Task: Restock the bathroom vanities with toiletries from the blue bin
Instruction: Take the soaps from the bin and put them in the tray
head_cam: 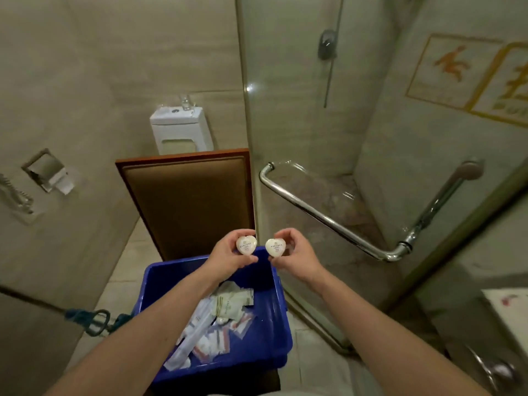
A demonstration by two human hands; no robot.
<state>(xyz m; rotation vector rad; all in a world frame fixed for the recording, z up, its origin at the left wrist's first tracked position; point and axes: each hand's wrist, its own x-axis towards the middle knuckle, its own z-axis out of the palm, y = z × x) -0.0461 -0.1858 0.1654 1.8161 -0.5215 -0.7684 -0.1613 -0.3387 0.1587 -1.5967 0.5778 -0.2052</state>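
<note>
Facing the glass shower door (300, 132) on my right, I have a brown padded chair back (188, 201) straight ahead, with the white toilet cistern (181, 130) beyond it. The blue bin (281, 310) sits just below my forearms, its far edge against the chair back. Loose sachets and wrapped packets (217, 324) lie jumbled on its floor. The chrome door handle (328, 221) slants down to the right, beside my right wrist.

Above the bin's far rim, my left hand (228, 257) pinches one heart-shaped soap (247, 245) between curled fingers and thumb. My right hand (295, 257) pinches a second heart-shaped soap (275, 248) the same way. The two soaps hang side by side, close but apart. Each turns its printed face up toward me, lobes away from me and tip toward the bin. They look about as wide as tall, so neither shows a clear long axis.
</note>
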